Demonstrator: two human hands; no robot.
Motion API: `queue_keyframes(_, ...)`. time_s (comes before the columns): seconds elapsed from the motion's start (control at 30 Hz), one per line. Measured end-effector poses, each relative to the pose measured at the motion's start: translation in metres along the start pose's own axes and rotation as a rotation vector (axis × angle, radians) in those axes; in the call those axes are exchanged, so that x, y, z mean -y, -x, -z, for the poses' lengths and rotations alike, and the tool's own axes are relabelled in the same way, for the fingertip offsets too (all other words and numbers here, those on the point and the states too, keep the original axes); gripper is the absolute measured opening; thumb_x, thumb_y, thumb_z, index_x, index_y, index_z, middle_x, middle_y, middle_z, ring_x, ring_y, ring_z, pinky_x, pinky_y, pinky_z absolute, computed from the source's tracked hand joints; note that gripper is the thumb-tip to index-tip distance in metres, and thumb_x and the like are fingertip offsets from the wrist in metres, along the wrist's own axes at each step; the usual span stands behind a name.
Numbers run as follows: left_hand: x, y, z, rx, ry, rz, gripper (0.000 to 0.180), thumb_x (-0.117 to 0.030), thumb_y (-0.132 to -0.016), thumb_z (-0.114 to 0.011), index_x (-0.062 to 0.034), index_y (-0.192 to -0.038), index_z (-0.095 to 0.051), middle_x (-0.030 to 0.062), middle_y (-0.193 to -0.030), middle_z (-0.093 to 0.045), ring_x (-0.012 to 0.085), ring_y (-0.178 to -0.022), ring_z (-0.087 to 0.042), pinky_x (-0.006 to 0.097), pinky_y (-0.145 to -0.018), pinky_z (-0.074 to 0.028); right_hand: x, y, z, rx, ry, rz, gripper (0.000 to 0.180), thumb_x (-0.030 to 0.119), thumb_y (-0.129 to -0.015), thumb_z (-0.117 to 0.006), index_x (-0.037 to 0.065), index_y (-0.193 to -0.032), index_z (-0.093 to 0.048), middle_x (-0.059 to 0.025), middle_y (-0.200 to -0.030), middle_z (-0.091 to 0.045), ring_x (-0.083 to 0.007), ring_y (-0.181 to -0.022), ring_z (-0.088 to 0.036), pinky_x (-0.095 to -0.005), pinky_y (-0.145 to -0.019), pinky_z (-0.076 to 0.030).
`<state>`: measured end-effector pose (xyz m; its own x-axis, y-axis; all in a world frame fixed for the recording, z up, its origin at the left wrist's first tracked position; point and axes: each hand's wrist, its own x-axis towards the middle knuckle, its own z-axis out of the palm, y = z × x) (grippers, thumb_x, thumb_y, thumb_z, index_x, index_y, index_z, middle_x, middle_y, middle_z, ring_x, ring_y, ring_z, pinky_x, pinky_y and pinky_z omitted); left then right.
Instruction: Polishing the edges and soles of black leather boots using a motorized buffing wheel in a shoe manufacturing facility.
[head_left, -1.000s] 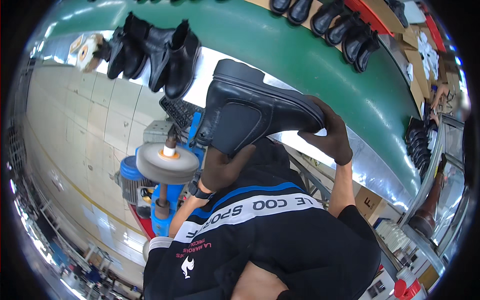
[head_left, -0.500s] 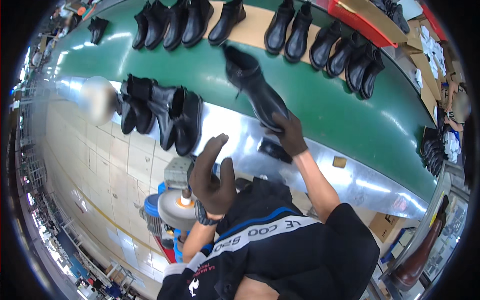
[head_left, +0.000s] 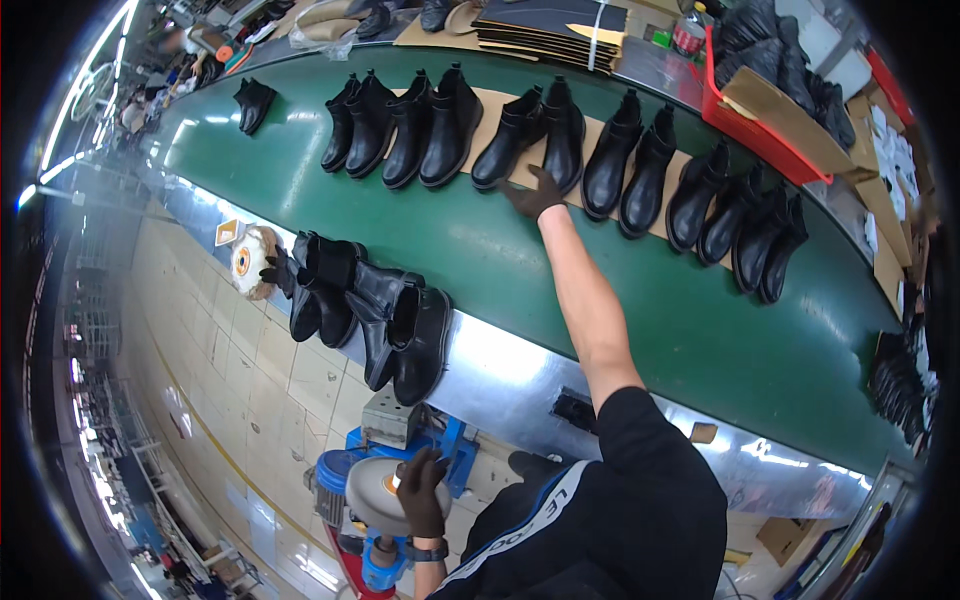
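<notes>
My right hand, in a brown glove, reaches over the green table to the toes of two black ankle boots. Its fingers are spread. One side touches or nearly touches the toe of the upright right boot; the other side lies by the toe of the left boot, which leans slightly. My left hand, also gloved, hangs low in front of a grey buffing wheel on a blue machine. Its fingers are loosely bent and apart, near the wheel's hub, with nothing visible held. A dark watch sits on that wrist.
Upright black boots line a cardboard strip along the green table. More boots lie close together on the metal front edge, beside a fluffy white wheel. A red crate stands at the far right, and stacked cardboard behind.
The boot that my right hand held by its toe now stands in the row, with the hand at its toe. My left hand has dropped toward the buffing wheel. The view has shifted.
</notes>
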<state>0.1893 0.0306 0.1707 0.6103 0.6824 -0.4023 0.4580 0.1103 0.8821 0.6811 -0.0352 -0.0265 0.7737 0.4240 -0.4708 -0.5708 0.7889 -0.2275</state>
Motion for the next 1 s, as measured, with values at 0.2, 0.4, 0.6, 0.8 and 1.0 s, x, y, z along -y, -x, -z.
queue_keyframes(0.2,0.011,-0.005,0.041,-0.169,-0.033,0.032,0.036,-0.014,-0.089,-0.049,0.0069,-0.118,-0.047,0.0141,-0.104,-0.061,0.0223,-0.090,-0.062,0.029,-0.075,-0.051,0.013,-0.009,-0.092,-0.374,1.760,1.571,0.035,0.019,-0.079,-0.057,0.001,-0.108,-0.054,-0.0223,-0.110,-0.052,-0.0380,-0.101,-0.055,-0.0401,-0.082,-0.048)
queue_keyframes(0.4,0.012,0.005,0.039,-0.206,0.200,0.046,0.033,-0.014,-0.089,-0.050,0.0071,-0.115,-0.050,0.0137,-0.103,-0.061,0.0227,-0.092,-0.062,0.030,-0.078,-0.050,0.062,-0.001,-0.107,-0.062,2.197,0.768,0.020,0.019,-0.079,-0.059,0.003,-0.091,-0.064,-0.0185,-0.096,-0.062,-0.0331,-0.094,-0.059,-0.0403,-0.082,-0.046)
queue_keyframes(0.6,0.052,-0.004,0.008,0.020,0.178,-0.197,0.035,-0.010,-0.084,-0.059,0.0017,-0.116,-0.052,0.0123,-0.107,-0.060,0.0219,-0.096,-0.059,0.031,-0.086,-0.046,0.032,0.148,-0.132,0.413,1.863,1.242,0.020,0.020,-0.077,-0.062,0.001,-0.084,-0.063,-0.0168,-0.081,-0.063,-0.0282,-0.072,-0.062,-0.0359,-0.064,-0.047)
queue_keyframes(0.8,-0.004,-0.037,-0.022,-0.012,0.325,-0.773,0.107,-0.013,-0.066,-0.078,-0.0073,-0.143,-0.004,0.0153,-0.143,-0.024,0.0265,-0.129,-0.032,0.038,-0.102,-0.032,-0.046,0.355,-0.162,0.578,1.655,1.108,0.009,0.003,-0.078,-0.063,-0.001,-0.082,-0.055,-0.0101,-0.071,-0.055,-0.0180,-0.065,-0.056,-0.0283,-0.061,-0.044)
queue_keyframes(1.0,-0.023,-0.011,0.012,-0.033,0.762,-1.143,0.074,-0.009,-0.068,-0.070,-0.0053,-0.130,-0.029,0.0147,-0.122,-0.045,0.0223,-0.118,-0.042,0.036,-0.097,-0.036,-0.110,0.467,-0.132,0.468,1.518,1.242,0.027,0.000,-0.077,-0.063,-0.001,-0.102,-0.054,-0.0111,-0.096,-0.056,-0.0173,-0.092,-0.053,-0.0316,-0.074,-0.043)
